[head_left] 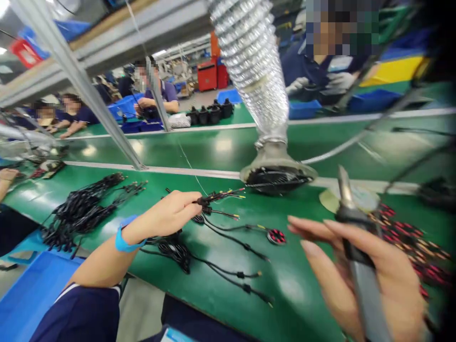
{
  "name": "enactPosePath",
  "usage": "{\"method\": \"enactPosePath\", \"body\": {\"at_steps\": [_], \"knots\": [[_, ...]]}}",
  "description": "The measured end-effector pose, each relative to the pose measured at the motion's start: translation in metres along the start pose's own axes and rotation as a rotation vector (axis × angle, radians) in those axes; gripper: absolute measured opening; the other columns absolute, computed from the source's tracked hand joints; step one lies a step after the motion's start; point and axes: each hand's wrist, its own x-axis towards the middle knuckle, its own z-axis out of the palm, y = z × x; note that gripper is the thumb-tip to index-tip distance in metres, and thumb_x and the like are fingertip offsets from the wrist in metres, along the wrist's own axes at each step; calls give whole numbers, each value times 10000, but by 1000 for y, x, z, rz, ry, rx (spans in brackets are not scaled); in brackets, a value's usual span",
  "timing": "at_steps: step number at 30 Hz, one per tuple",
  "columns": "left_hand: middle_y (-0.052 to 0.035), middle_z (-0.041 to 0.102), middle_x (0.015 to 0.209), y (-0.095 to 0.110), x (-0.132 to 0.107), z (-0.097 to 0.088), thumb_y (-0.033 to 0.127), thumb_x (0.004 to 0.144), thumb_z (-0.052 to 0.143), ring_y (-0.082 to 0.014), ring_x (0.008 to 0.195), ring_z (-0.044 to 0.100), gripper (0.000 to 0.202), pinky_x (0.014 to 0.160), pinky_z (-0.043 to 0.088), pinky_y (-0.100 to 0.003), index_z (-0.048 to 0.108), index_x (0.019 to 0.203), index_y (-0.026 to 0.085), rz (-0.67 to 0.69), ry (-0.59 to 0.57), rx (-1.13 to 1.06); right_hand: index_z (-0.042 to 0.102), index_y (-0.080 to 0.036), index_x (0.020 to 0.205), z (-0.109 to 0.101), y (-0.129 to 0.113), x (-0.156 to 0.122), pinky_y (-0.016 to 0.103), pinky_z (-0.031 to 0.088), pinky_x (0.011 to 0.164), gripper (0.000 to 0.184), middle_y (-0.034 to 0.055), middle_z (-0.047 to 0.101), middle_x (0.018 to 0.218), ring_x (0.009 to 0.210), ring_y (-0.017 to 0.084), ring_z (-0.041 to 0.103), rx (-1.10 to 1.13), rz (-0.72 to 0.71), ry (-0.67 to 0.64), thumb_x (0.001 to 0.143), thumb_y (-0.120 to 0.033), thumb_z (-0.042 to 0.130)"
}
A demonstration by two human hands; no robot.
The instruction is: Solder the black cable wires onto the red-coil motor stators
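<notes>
Far left, black cable heap (80, 209) on the green bench (228, 294). Next, left hand (173, 209), fingers clamped on a bunch of black cables (204, 203), stripped ends pointing right; more loose cables (174, 254) below. Right of those, round red-and-black part (276, 236) flat on bench. Then right hand (397, 280), gripping grey-handled soldering iron (356, 247) tip up, thumb tip and fingertips apart. Far right, red-and-black pile (409, 237), blurred.

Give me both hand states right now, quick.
Left hand: closed, pinching black cables near their coloured wire ends.
Right hand: holding a soldering iron, tip up; thumb and fingertips apart.
</notes>
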Motion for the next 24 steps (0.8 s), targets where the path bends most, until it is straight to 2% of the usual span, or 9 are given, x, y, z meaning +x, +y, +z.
{"method": "enactPosePath", "body": {"at_steps": [2, 5, 7, 11, 16, 19, 21, 24], "knots": [[42, 390, 587, 12, 4, 18, 243, 933, 360, -107, 566, 363, 244, 586, 239, -293, 433, 707, 187, 42, -105, 50, 564, -279, 1205, 3, -25, 11, 476, 575, 832, 441, 65, 732, 1014, 898, 263, 736, 114, -47, 28, 798, -201, 714], [46, 326, 572, 24, 10, 34, 212, 922, 359, -113, 538, 311, 230, 575, 201, -306, 335, 694, 197, 101, -169, 110, 495, -314, 1304, 17, -43, 20, 454, 563, 888, 581, 48, 692, 1110, 1012, 236, 705, 163, -124, -26, 796, -110, 689], [48, 300, 568, 29, 12, 40, 212, 922, 354, -117, 529, 280, 236, 569, 187, -306, 296, 694, 201, 131, -200, 140, 490, -324, 1308, 24, -45, 20, 441, 552, 883, 601, 17, 695, 1039, 953, 209, 694, 134, -172, -45, 794, -73, 671], [48, 284, 572, 29, 14, 45, 222, 917, 348, -119, 524, 256, 232, 567, 170, -306, 276, 698, 204, 147, -219, 201, 511, -334, 1259, 31, -41, 15, 436, 541, 852, 554, -23, 664, 888, 848, 189, 661, 147, -169, -29, 800, -45, 625], [43, 300, 568, 24, 17, 51, 225, 905, 355, -116, 525, 269, 221, 563, 185, -301, 283, 697, 200, 136, -184, 210, 500, -335, 1250, 34, -35, 8, 471, 528, 872, 525, -25, 670, 870, 842, 199, 658, 156, -156, -91, 811, -66, 602], [41, 350, 565, 22, 19, 47, 233, 910, 364, -108, 532, 302, 225, 559, 224, -285, 330, 691, 193, 129, -154, 148, 470, -339, 1300, 34, -29, 4, 530, 507, 964, 563, 12, 698, 1040, 1020, 241, 666, 179, -115, -113, 811, -122, 645], [37, 402, 579, 15, 18, 36, 255, 910, 391, -102, 551, 348, 226, 558, 260, -268, 405, 695, 187, 87, -92, 105, 462, -334, 1326, 30, -22, 2, 579, 453, 1054, 605, 39, 673, 1189, 1173, 274, 624, 195, -130, -60, 791, -156, 682], [25, 475, 628, -8, 7, 6, 305, 886, 461, -104, 592, 407, 210, 549, 304, -250, 533, 735, 177, -32, 125, 24, 488, -341, 1311, 19, -7, 0, 581, 422, 1106, 570, 43, 647, 1235, 1215, 270, 614, 191, -134, 77, 798, -179, 677]]}}
